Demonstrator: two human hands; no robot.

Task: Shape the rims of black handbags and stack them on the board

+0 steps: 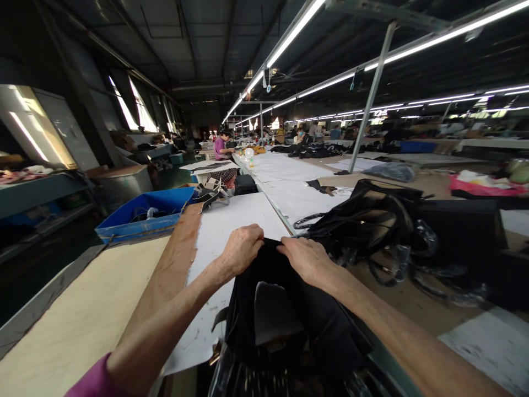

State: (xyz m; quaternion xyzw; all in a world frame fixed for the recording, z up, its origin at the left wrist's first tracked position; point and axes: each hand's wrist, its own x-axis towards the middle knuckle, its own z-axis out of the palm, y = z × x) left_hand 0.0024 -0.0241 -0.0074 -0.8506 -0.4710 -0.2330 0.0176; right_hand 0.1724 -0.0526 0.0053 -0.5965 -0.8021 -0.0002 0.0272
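My left hand (242, 249) and my right hand (306, 259) both grip the far edge of a black fabric piece (289, 314), fingers curled over it. The fabric lies in front of me over the near edge of a long work table covered in white paper (243, 212). A lighter grey patch shows in the middle of the fabric. A pink sleeve (93, 381) covers my left upper arm.
A heap of black bags with straps (363, 220) lies to the right. A blue bin (144, 212) stands left of the table. A bare wooden board (82, 314) lies at the left. Other people work at tables far back (221, 146). A metal post (372, 94) rises from the table.
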